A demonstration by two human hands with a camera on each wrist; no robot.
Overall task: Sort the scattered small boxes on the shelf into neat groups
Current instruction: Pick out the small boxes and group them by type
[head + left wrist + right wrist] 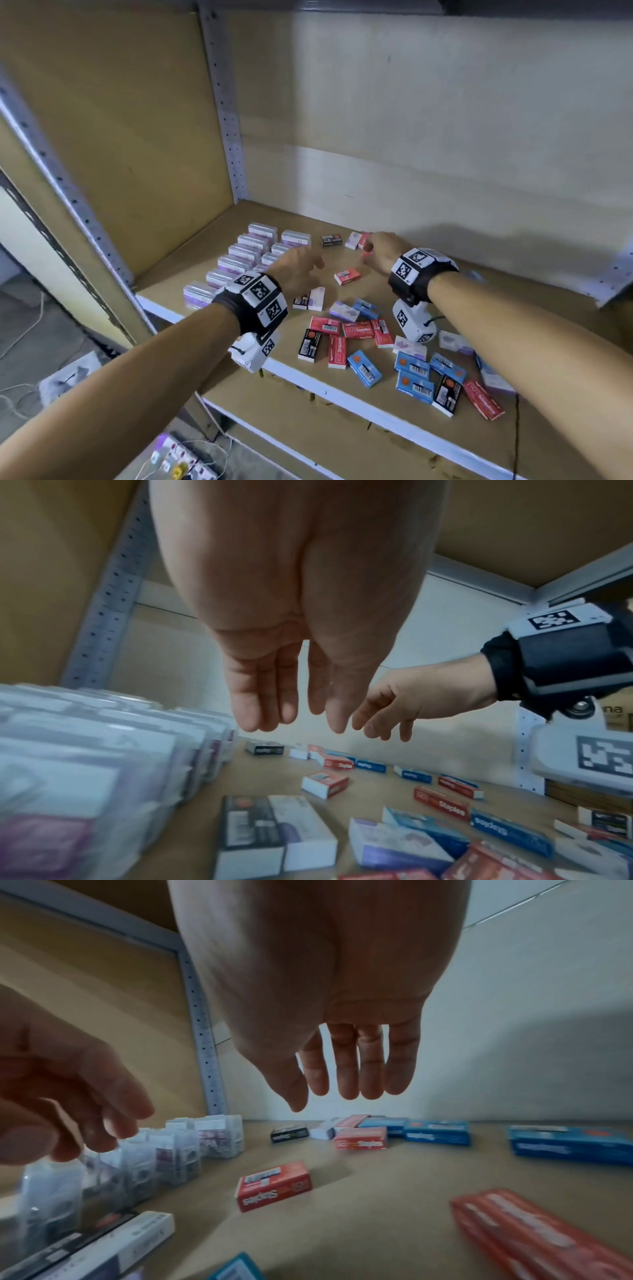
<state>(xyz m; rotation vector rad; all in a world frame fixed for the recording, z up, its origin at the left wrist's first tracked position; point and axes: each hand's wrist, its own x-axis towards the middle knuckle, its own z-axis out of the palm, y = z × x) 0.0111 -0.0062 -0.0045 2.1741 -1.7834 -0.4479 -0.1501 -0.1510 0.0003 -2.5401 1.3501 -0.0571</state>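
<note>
Small staple boxes in red, blue, black and white-purple lie scattered over the brown shelf board. Clear plastic boxes stand in two neat rows at the left. My left hand hovers above the shelf beside those rows, fingers relaxed and empty. My right hand hovers over the back middle, fingers straight down and empty. One red box lies alone between and below the two hands. A black box and a red and white pair lie near the back wall.
A metal upright stands in the back left corner. The shelf's white front edge runs across below the pile of boxes. A lower shelf board shows beneath. Cables and a power strip lie on the floor.
</note>
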